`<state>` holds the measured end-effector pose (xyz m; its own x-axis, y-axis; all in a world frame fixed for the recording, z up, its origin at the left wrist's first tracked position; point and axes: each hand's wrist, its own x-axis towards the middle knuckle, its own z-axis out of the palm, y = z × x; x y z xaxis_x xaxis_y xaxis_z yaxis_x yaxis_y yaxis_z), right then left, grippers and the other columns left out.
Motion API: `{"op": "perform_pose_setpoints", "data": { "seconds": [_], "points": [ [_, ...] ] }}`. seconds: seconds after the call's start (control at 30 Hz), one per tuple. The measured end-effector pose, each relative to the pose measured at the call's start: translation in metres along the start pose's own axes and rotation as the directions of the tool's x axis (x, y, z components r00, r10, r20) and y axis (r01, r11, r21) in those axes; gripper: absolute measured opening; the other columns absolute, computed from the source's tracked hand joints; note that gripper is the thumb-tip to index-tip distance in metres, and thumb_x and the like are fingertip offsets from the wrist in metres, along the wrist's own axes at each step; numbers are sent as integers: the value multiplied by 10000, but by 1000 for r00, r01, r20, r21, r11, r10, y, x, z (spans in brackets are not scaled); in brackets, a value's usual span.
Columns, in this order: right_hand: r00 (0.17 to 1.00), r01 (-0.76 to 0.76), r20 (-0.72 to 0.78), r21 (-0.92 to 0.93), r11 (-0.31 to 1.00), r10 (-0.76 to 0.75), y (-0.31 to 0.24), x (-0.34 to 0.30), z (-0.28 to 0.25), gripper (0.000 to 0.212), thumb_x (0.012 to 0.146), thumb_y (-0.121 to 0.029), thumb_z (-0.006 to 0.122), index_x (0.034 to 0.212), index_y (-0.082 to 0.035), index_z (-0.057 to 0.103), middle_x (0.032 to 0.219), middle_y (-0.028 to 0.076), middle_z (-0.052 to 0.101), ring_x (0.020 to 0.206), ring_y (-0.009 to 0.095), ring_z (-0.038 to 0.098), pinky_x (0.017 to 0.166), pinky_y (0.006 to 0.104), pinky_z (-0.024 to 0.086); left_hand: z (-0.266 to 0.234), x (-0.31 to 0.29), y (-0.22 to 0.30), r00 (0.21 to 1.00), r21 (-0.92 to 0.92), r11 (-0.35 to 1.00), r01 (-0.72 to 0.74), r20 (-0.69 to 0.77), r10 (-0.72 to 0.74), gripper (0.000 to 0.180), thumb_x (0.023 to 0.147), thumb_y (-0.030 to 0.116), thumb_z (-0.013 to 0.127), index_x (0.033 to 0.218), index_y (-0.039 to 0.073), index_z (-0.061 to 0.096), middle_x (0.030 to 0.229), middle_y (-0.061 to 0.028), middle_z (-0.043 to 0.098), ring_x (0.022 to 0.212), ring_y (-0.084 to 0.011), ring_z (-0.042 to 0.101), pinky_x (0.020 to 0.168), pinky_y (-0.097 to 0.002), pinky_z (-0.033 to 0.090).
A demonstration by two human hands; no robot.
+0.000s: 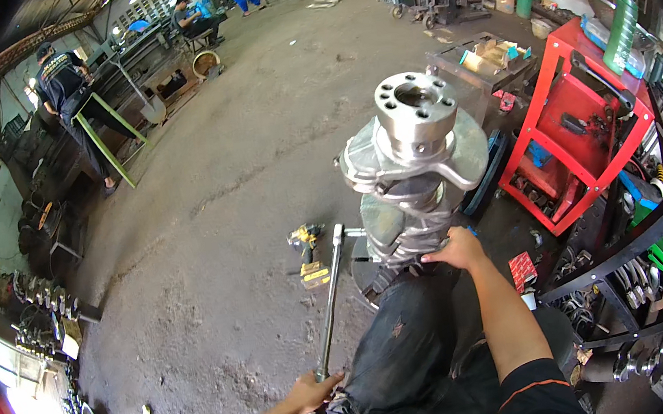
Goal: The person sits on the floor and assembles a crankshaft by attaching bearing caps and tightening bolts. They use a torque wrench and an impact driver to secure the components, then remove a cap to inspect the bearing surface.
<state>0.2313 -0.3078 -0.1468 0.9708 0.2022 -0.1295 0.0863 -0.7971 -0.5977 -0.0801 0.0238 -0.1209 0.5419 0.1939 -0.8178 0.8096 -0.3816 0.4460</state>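
A large metal crankshaft (406, 219) stands upright before my knees, its flange with a ring of bolt holes on top. Low on its right side, my right hand (461, 249) is closed round part of it, fingertips partly hidden. My left hand (314, 390) grips the lower end of a long-handled socket wrench (330, 313). The wrench slants up to its head, where a socket or extension points right toward the crankshaft's lower part. Whether it sits on a bolt there I cannot tell. A yellow and black cordless power tool (309, 254) stands on the floor left of the wrench.
A red tool cart (576, 130) stands at right, a green bottle (622, 31) on top. Nearer are a dark parts rack (602, 282) and a small red box (523, 271). Metal parts (41, 314) line the left wall. Several people are farther off, one beside a green stand (107, 142).
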Motion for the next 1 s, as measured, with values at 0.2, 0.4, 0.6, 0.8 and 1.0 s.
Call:
{"op": "perform_pose_setpoints", "data": {
  "seconds": [0.2,0.4,0.6,0.8,1.0],
  "points": [
    [998,47,45,36,998,-48,8,10,7,845,531,-581,920,1020,77,716,1029,263,725,972,393,706,850,442,545,-109,-105,108,924,-618,786,7,305,232,383,947,369,721,1004,87,467,692,22,439,516,-96,423,451,-287,402],
    [983,151,79,148,977,-164,13,17,7,709,584,-457,938,1094,-9,731,1085,173,745,997,355,710,866,417,542,-62,-78,59,999,122,992,-16,49,10,564,903,402,737,1203,12,462,671,-100,600,540,-184,629,476,-345,505],
    [987,126,76,151,980,-138,1,13,6,775,611,-374,958,1198,34,659,1198,172,712,1096,294,673,961,395,507,56,113,-74,922,103,961,-255,-273,274,502,878,381,706,1153,8,513,853,-288,689,866,-481,687,740,-524,543],
    [966,180,153,181,967,-209,3,19,10,867,663,-381,943,1349,-14,559,1376,124,608,1277,278,549,1118,399,392,112,218,-82,884,12,972,-236,-412,220,489,877,394,691,1216,83,524,901,-272,709,868,-475,693,765,-541,570],
    [962,232,116,136,963,-248,11,24,11,889,669,-409,935,1360,-6,546,1388,121,601,1273,274,556,1103,395,410,31,79,-73,916,244,932,-270,-232,326,522,884,385,672,1243,50,495,863,-241,709,815,-462,701,709,-527,571]
  ]
}}
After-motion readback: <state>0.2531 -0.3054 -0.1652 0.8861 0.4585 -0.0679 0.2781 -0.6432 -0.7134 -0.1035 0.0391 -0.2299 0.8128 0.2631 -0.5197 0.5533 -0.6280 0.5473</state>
